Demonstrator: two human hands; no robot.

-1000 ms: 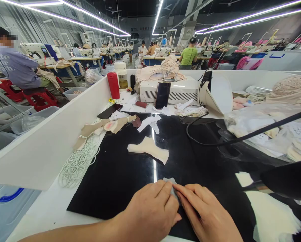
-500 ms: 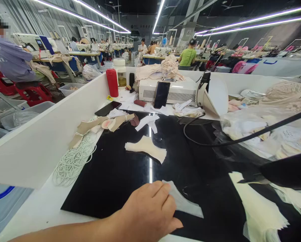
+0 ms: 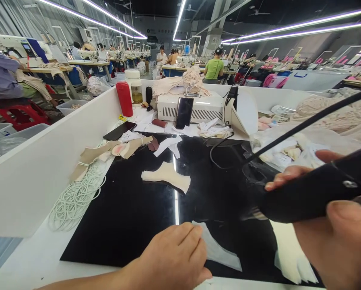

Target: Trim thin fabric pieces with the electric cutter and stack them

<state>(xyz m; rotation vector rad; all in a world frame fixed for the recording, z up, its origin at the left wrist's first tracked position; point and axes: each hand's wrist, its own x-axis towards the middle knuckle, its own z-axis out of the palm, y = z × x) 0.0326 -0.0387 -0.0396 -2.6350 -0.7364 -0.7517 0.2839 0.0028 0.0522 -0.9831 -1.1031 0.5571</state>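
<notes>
My left hand (image 3: 177,255) rests at the front of the black work surface (image 3: 132,225), fingers curled and pressed together over the left end of a translucent whitish fabric piece (image 3: 221,249). My right hand (image 3: 340,237) grips a black corded handheld tool (image 3: 307,193), partly cut off by the frame's edge. Its metal tip (image 3: 255,214) is blurred and sits above the surface, right of the translucent piece. Beneath the tool lie layered cream fabric pieces (image 3: 291,253). A cream cut fabric stack (image 3: 166,177) lies farther back in the middle.
White elastic cord (image 3: 74,205) is coiled at left, near bundled beige pieces (image 3: 98,155). Behind stand a red bottle (image 3: 124,100), a jar (image 3: 135,88), an upright phone (image 3: 184,112) and a white machine (image 3: 206,106). A black cable (image 3: 316,117) arches at right, near plastic-bagged pieces (image 3: 283,151).
My right hand has come into view holding the black tool, whose tip has moved left and up. The view has shifted slightly right. My left hand stays on the translucent piece.
</notes>
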